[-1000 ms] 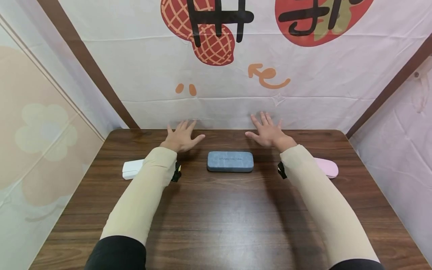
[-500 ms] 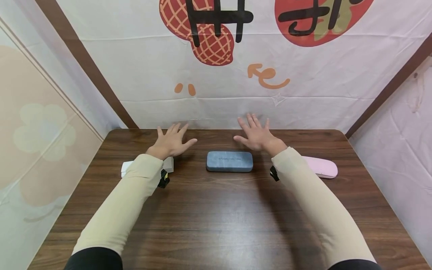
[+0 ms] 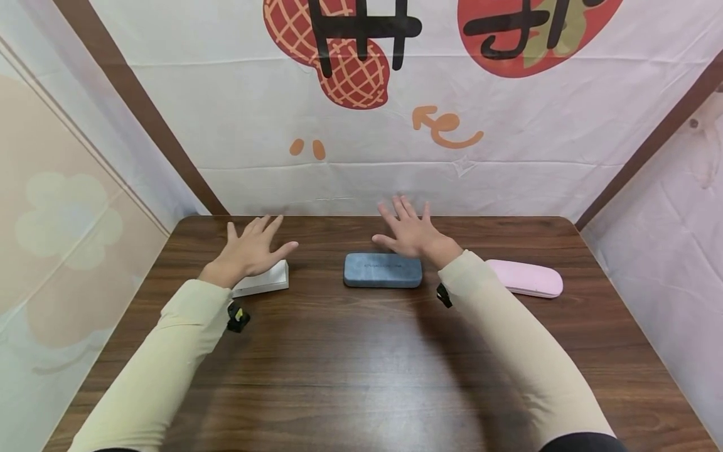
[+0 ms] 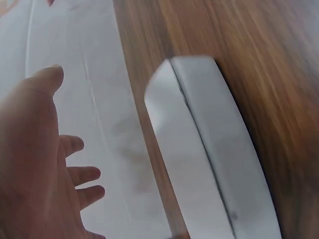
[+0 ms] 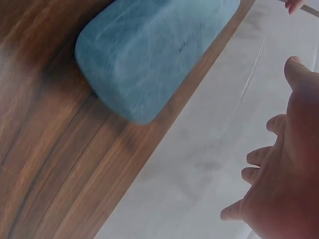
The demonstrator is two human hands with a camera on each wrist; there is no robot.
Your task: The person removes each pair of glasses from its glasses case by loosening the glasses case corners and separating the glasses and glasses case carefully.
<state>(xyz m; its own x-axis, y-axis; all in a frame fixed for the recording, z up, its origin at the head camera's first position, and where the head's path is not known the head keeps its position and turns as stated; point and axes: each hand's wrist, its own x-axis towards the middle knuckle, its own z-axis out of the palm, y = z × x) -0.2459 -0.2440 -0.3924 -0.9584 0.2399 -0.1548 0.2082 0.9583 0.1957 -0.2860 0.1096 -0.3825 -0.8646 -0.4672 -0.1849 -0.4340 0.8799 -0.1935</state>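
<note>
Backdrop (image 3: 361, 179): white cloth with brown borders, beyond the blue glasses case (image 3: 381, 274), printed with red shapes, bold black strokes and small orange marks.
Table (image 3: 367, 389): dark brown wood grain, with a soft glare on your side of the blue glasses case.
Blue case: closed and flat on the table, its long side across your view; the lettering on its lid is too small to read.
White glasses case (image 3: 264, 282): well to the left of the blue case, slightly angled, a seam running along its length; its left end is hidden behind your left hand (image 3: 245, 252) and wrist.
Pink glasses case (image 3: 528, 279): to the right of the blue case, its left end behind your right sleeve (image 3: 514, 339).
Left fingers: straight and spread, the thumb out toward the blue case's side; your wrist view shows them apart from the white case, the nearest thing.
Right hand (image 3: 417, 237): just beyond the blue case's far right corner, fingers straight and fanned, apart from the case in your wrist view.
Both hands: well apart from each other, on either side of the blue case's left end.
</note>
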